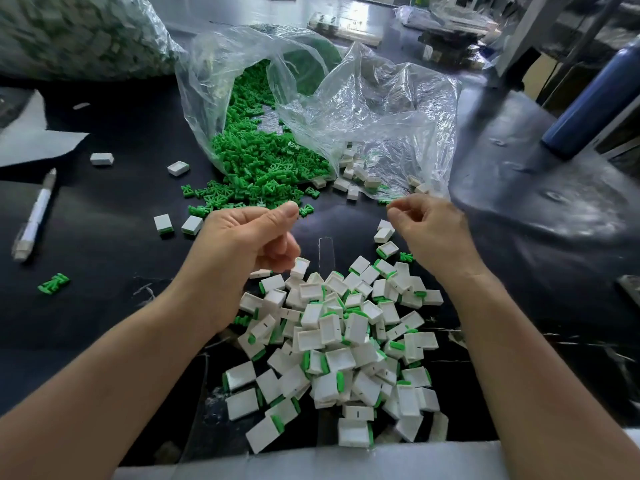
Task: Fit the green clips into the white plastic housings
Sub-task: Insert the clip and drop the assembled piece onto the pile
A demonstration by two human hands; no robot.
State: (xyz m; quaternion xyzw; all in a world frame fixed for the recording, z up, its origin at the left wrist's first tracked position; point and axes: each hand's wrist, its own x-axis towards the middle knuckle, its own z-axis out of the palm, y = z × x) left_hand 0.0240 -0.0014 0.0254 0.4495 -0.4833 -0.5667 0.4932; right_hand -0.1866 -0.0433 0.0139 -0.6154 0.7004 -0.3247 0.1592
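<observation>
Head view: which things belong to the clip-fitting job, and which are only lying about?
Job: green clips, white housings, pile of fitted housings, clear bag holding the clips.
Lying about: pen, blue bottle, white sheet.

The clips [263, 161] are showing bright green against the black table [104, 237]. The housings [346, 341] are showing white, many with a green edge. The bag [381, 109] is looking clear, the bottle [595, 98] dark blue and the pen [34, 216] white.
</observation>
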